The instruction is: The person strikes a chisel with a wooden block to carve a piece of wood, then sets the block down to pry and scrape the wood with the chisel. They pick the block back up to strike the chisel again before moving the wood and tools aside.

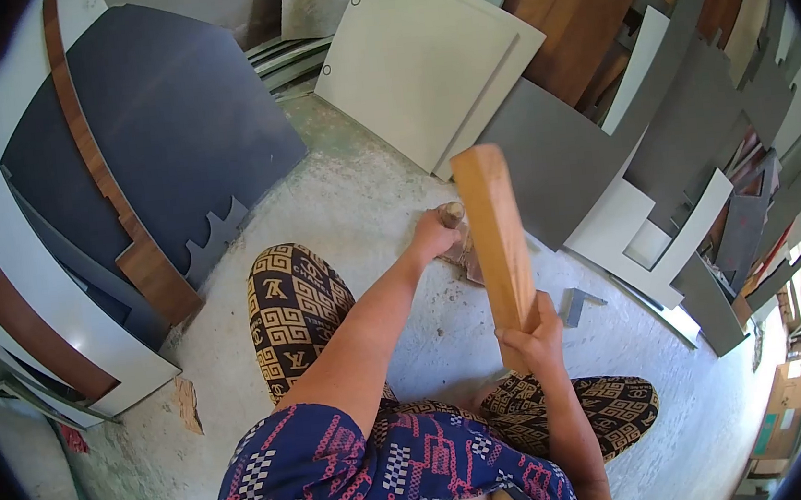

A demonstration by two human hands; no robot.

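Note:
My right hand (528,337) grips the lower end of a thick wooden block (498,233), which stands raised and nearly upright in front of me. My left hand (435,234) reaches forward, its fist closed around a tool with a round wooden handle (453,213). The tool's tip points down at a small dark piece (467,261) on the concrete floor (358,206); the tip itself is hidden behind the block. My knees in patterned trousers (292,309) are bent below my arms.
Cut panels lean all around: dark grey and wood-edged boards (167,128) at left, cream boards (411,61) ahead, grey and white offcuts (667,215) at right. A small grey scrap (574,304) lies on the floor by the block. Cardboard boxes (782,406) stand far right.

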